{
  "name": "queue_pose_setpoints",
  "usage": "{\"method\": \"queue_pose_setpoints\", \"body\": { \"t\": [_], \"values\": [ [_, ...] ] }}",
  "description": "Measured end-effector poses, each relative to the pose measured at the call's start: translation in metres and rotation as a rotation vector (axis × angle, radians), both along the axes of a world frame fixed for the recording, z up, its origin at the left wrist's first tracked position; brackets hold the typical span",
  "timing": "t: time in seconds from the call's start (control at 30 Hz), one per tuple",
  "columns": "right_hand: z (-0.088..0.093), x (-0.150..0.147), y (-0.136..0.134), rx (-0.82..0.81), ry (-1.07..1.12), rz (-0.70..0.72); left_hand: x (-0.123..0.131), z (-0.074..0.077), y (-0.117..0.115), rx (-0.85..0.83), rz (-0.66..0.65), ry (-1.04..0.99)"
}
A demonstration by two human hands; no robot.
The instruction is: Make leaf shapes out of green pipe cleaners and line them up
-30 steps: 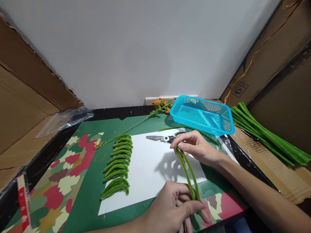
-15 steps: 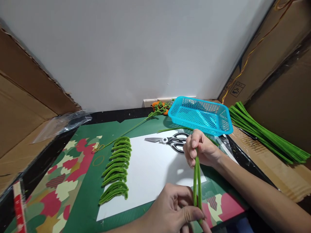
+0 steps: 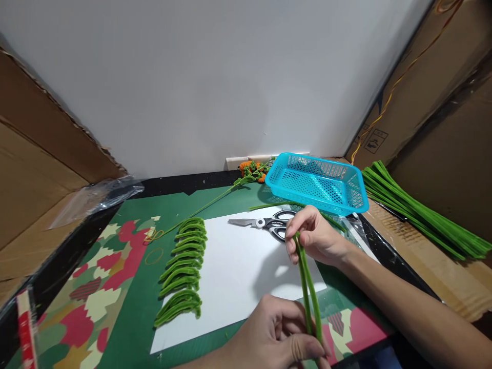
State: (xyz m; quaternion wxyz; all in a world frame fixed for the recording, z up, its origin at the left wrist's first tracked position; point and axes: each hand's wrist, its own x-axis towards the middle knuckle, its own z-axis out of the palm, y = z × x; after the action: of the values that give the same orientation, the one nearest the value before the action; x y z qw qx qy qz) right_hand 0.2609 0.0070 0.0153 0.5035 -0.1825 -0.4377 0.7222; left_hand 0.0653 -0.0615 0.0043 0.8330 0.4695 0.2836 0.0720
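Two strands of green pipe cleaner (image 3: 310,287) run upright between my hands and meet at the top. My left hand (image 3: 286,333) pinches their lower part between thumb and fingers near the front edge. Higher up, my right hand (image 3: 315,233) has its fingertips closed on the top end. Behind the right hand lie scissors (image 3: 265,223) with black and grey handles, their blades pointing left on the white paper (image 3: 230,277). A column of curved green pipe-cleaner pieces (image 3: 182,266) covers the paper's left edge.
A blue plastic basket (image 3: 315,187) stands at the back right. Beyond it, a bundle of green pipe cleaners (image 3: 426,215) rests on cardboard. An orange-and-green pipe-cleaner flower (image 3: 249,171) lies at the back, its stem reaching left to rubber bands (image 3: 154,255).
My right hand has shifted slightly left with the top end, so the strands lean left and spread further apart lower down. My left hand stays nearly in place.
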Motion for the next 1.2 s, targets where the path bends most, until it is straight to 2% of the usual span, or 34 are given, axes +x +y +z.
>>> {"method": "queue_pose_setpoints", "body": {
  "t": [0.17, 0.4, 0.5, 0.8, 0.97, 1.1, 1.2],
  "values": [
    [-0.003, 0.0, 0.007, 0.004, -0.039, -0.073, 0.001, 0.002, 0.0, 0.053, -0.019, 0.009],
    [0.003, 0.011, 0.008, 0.022, -0.145, -0.046, -0.001, 0.0, -0.002, 0.004, 0.153, -0.053],
    [0.003, 0.013, 0.009, 0.058, -0.156, -0.034, -0.003, -0.005, 0.0, -0.021, 0.184, -0.083],
    [-0.007, 0.008, 0.011, 0.168, -0.191, -0.216, -0.001, -0.004, 0.003, -0.043, 0.067, -0.098],
    [-0.002, 0.006, 0.007, 0.187, -0.161, -0.215, -0.004, 0.001, -0.001, -0.013, 0.099, -0.022],
    [0.001, 0.006, 0.004, 0.224, -0.132, -0.221, -0.005, 0.003, 0.002, 0.002, 0.026, -0.025],
    [0.002, 0.006, 0.003, 0.19, -0.081, -0.217, -0.005, 0.003, 0.004, 0.015, 0.013, -0.025]
  ]
}}
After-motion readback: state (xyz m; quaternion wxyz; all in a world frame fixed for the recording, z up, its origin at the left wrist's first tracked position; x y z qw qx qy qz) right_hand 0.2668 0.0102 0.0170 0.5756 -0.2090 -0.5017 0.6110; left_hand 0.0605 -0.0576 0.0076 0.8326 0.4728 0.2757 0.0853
